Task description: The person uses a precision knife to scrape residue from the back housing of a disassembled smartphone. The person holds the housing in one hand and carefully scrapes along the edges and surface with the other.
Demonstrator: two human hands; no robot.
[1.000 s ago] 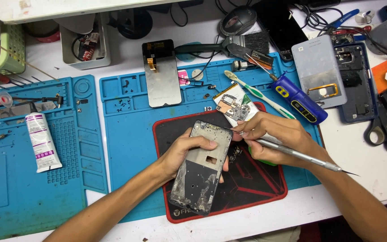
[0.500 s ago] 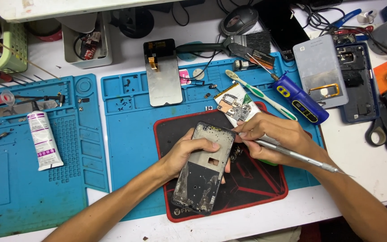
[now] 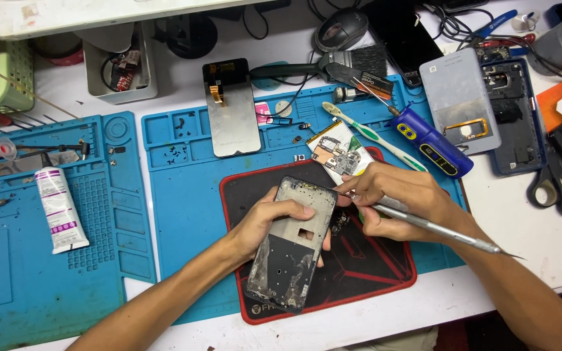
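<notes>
left hand: the left hand [image 3: 271,224] is wrapped round a grimy grey metal phone frame [image 3: 292,244], thumb lying across its face and fingers curled behind, so it's closed on it

phone frame: held tilted over the black rubber work pad with the red border [image 3: 385,266], top end up toward the far side, bottom end hanging past the pad's near edge, little rectangular cutout showing in the middle

right hand: the right hand [image 3: 401,201] pinches a long thin silver metal pick [image 3: 437,227] pen-style, closed on it, fingertips right at the frame's top right corner; the actual tip is hidden under the fingers so can't tell if it touches

pick: its shaft runs off the pad's right side and ends in a point over the white tabletop [image 3: 528,234]

circuit board: small green and silver phone circuit board [image 3: 341,153] lying just past the pad's far edge, next to the right hand's knuckles

screen panel: flat grey phone screen panel with an orange flex cable [image 3: 231,107] further beyond the pad, on the blue silicone repair mat [image 3: 183,195] that sits under the pad

toothbrush: green and white toothbrush [image 3: 372,135] beyond the pad's far right corner

screwdriver: chunky blue electric screwdriver [image 3: 432,144] just right of the toothbrush

glue: white squeeze tube of adhesive [image 3: 60,208] well off to the pad's left
</notes>
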